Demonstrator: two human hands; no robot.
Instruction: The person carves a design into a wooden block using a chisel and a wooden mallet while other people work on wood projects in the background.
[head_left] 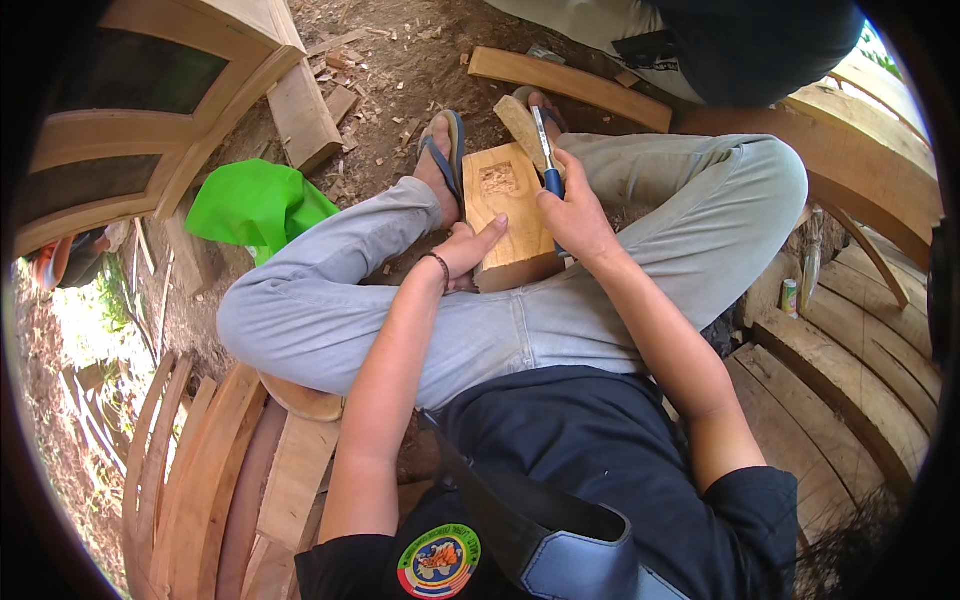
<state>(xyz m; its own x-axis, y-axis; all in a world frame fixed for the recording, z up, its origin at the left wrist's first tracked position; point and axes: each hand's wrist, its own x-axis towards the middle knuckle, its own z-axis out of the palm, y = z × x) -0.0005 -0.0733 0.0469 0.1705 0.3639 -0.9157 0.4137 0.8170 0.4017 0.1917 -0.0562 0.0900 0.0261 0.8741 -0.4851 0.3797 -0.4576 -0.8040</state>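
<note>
A pale wooden block (515,225) rests across my lap between my bent legs. Near its far end is a rough, shallow recess (497,179) with chips in it. My left hand (467,250) grips the block's near left side, thumb on top and fingers partly hidden below. In my right hand (578,212) is a chisel (552,181) with a blue handle, its metal blade pointing away from me over the block's right edge. A light piece of wood (520,130) lies slantwise behind the blade; whether my right hand touches it I cannot tell.
Wood chips (375,85) litter the ground ahead. A bright green cloth or bag (258,205) sits left of my knee, below a panelled wooden frame (165,130). A plank (570,88) lies beyond my feet, near another person (760,45). Curved timbers (840,380) are stacked at both sides.
</note>
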